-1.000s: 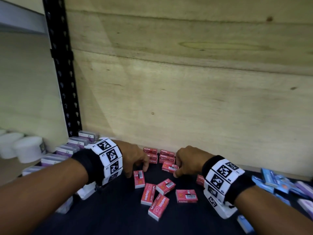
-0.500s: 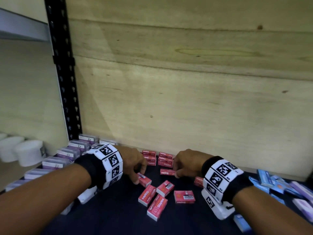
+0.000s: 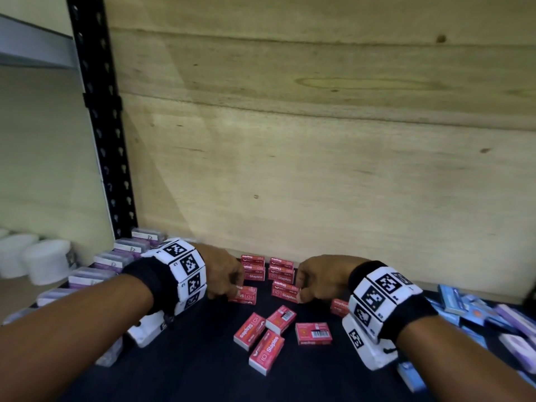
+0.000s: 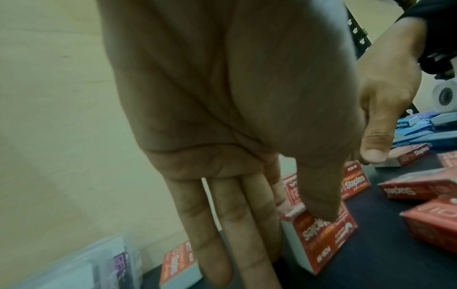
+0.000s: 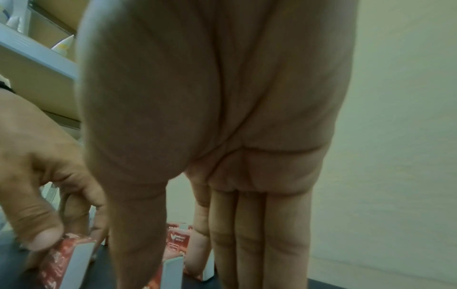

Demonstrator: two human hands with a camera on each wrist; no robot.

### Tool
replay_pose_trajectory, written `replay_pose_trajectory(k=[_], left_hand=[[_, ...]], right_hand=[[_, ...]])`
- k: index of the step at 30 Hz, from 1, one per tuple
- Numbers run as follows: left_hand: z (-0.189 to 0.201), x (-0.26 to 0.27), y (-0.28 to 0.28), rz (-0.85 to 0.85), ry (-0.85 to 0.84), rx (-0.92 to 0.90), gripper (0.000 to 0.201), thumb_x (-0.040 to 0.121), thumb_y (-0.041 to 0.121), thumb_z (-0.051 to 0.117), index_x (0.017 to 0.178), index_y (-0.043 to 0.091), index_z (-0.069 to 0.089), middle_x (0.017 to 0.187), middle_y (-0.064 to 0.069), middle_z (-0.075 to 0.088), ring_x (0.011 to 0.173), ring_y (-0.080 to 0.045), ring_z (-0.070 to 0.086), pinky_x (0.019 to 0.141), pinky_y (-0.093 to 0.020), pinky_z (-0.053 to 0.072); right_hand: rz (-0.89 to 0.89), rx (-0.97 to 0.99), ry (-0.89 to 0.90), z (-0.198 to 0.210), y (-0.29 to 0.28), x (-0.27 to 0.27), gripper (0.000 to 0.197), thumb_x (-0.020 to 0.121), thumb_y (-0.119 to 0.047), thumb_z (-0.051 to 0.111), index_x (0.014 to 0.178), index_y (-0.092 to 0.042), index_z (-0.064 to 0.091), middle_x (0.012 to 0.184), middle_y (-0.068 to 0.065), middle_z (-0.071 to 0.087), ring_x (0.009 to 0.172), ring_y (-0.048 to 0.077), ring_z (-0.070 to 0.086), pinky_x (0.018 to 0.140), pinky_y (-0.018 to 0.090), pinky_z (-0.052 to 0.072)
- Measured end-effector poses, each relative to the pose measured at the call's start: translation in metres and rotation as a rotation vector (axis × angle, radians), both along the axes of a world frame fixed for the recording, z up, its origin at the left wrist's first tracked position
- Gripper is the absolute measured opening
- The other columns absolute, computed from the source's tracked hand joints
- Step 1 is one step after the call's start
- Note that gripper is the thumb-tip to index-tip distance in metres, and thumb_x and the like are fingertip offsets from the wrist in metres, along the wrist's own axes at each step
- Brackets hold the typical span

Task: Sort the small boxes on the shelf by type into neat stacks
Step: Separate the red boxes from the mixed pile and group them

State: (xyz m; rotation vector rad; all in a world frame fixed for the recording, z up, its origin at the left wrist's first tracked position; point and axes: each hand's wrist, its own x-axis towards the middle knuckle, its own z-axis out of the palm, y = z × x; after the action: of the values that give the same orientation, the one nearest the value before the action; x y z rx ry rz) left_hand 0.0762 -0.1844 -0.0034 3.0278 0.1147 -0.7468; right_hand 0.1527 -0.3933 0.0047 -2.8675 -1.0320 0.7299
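Note:
Two short stacks of red staples boxes stand against the back wall. Just in front of them my left hand pinches a red staples box between thumb and fingers; in the left wrist view the thumb presses on that red staples box. Beside it my right hand grips another red box set on its long edge. Several loose red boxes lie flat nearer me. One more red box is half hidden behind my right wrist.
Purple-and-white boxes line the left side, beside a black shelf post. White tubs stand on the neighbouring shelf. Blue and purple boxes are jumbled at the right. The plywood back wall closes the dark shelf.
My left hand picked a flat red box off the shelf, turned it crosswise and brought it toward the back stacks. My right hand tipped its box onto its edge.

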Motion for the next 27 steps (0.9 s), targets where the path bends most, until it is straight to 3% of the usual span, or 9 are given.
replay_pose_trajectory(k=[4,10,14,17,19,21,27], left_hand=[[-0.001,0.0,0.0,0.013,0.015,-0.013,0.026,0.085,0.035,0.068,0.107,0.031,0.055,0.101,0.004,0.071,0.095,-0.015,0.068,0.09,-0.037,0.053],[-0.002,-0.003,0.0,-0.057,-0.036,-0.02,0.018,0.09,0.043,0.063,0.101,0.032,0.053,0.069,0.012,0.063,0.075,-0.012,0.064,0.085,-0.035,0.054],[-0.002,-0.006,-0.001,-0.095,-0.081,-0.012,0.015,0.09,0.031,0.066,0.097,0.028,0.053,0.08,0.012,0.063,0.079,-0.013,0.064,0.079,-0.031,0.053],[0.0,-0.007,0.002,-0.106,-0.094,-0.01,0.014,0.09,0.022,0.067,0.099,0.025,0.056,0.095,0.003,0.071,0.087,-0.014,0.067,0.077,-0.027,0.05],[0.004,-0.009,0.006,-0.091,-0.085,-0.034,0.015,0.089,0.019,0.066,0.101,0.024,0.059,0.094,0.003,0.072,0.083,-0.012,0.068,0.076,-0.026,0.051],[0.012,-0.01,0.01,-0.078,-0.09,-0.061,0.018,0.087,0.018,0.066,0.104,0.024,0.063,0.093,0.004,0.073,0.079,-0.01,0.066,0.076,-0.025,0.05],[0.025,-0.005,0.007,-0.065,-0.155,0.018,0.017,0.086,0.025,0.069,0.103,0.025,0.07,0.095,0.008,0.069,0.089,-0.012,0.064,0.077,-0.024,0.049]], right_hand=[[0.008,-0.009,-0.006,0.003,0.001,-0.002,0.025,0.093,-0.027,0.065,0.117,-0.02,0.066,0.113,-0.004,0.067,0.103,0.016,0.06,0.093,0.033,0.048],[0.05,-0.025,-0.073,0.003,0.004,-0.004,0.006,0.095,-0.023,0.062,0.101,-0.022,0.061,0.099,-0.005,0.062,0.089,0.012,0.054,0.078,0.026,0.04],[0.01,-0.035,-0.051,0.004,0.006,-0.005,0.019,0.092,-0.028,0.066,0.109,-0.018,0.065,0.102,-0.005,0.064,0.091,0.014,0.056,0.081,0.028,0.044],[0.01,-0.044,-0.058,0.004,0.008,-0.006,0.028,0.091,-0.031,0.068,0.115,-0.017,0.065,0.111,-0.001,0.067,0.091,0.015,0.056,0.084,0.031,0.047],[0.015,-0.049,-0.066,0.004,0.009,-0.006,0.03,0.091,-0.031,0.068,0.117,-0.017,0.065,0.115,0.0,0.066,0.092,0.015,0.056,0.087,0.032,0.047],[0.014,-0.046,-0.065,0.005,0.009,-0.007,0.031,0.091,-0.03,0.069,0.118,-0.016,0.065,0.116,0.001,0.067,0.092,0.015,0.056,0.087,0.032,0.047],[0.025,-0.054,-0.072,0.005,0.011,-0.007,0.031,0.091,-0.027,0.069,0.118,-0.013,0.065,0.118,0.003,0.067,0.092,0.016,0.055,0.087,0.033,0.047]])
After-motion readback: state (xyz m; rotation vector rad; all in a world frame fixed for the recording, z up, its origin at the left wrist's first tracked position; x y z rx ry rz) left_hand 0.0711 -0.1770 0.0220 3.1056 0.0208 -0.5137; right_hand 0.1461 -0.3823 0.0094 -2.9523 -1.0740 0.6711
